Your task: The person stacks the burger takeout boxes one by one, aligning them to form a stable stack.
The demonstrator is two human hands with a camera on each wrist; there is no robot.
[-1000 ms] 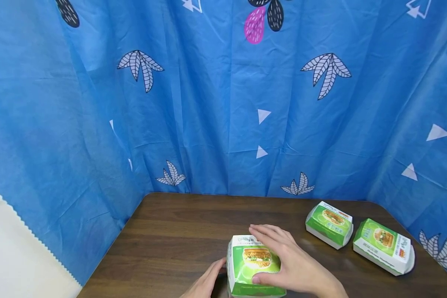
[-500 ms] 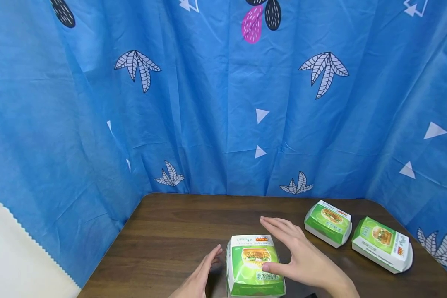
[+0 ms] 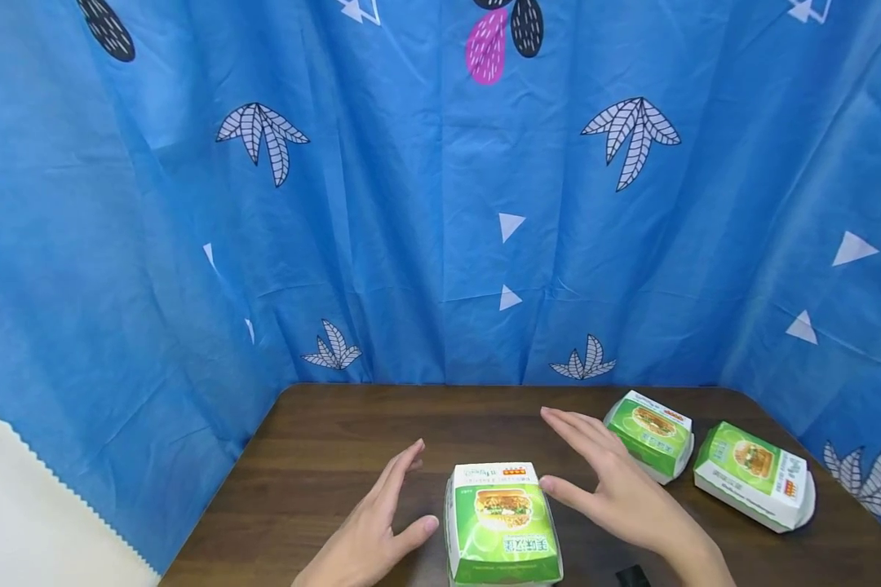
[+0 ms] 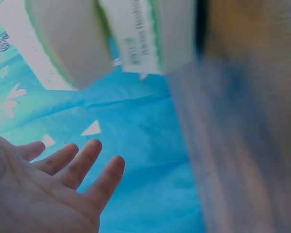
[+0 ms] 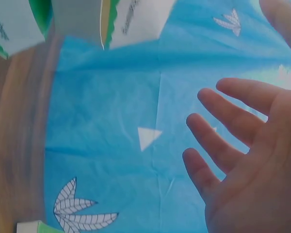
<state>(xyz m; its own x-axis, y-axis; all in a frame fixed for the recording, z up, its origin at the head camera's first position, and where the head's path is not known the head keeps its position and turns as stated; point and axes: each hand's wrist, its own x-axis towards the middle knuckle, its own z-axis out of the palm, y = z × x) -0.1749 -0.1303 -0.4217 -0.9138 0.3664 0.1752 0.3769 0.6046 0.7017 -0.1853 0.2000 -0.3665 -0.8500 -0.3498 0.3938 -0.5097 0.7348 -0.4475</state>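
Observation:
A green and white burger box (image 3: 502, 522) with a sandwich picture on its lid rests closed on the wooden table, low in the head view. To its left my left hand (image 3: 374, 522) is held with fingers extended and thumb spread, apart from the box. On the other side my right hand (image 3: 617, 489) is likewise spread, its thumb tip near the box's upper right corner. Both palms hold nothing; the left wrist view shows the left hand (image 4: 58, 179) with loose fingers, and the right wrist view shows the right hand (image 5: 252, 141) the same way.
Two more burger boxes lie at the right of the table: one farther back (image 3: 649, 432), partly behind my right hand, and one by the right edge (image 3: 754, 474). A small black object (image 3: 633, 576) lies near the front. Blue patterned curtain (image 3: 440, 204) hangs behind the table (image 3: 323, 456).
My right hand has let go of the burger box and moved up and right. The left hand has drawn away to the left. The box stays in place.

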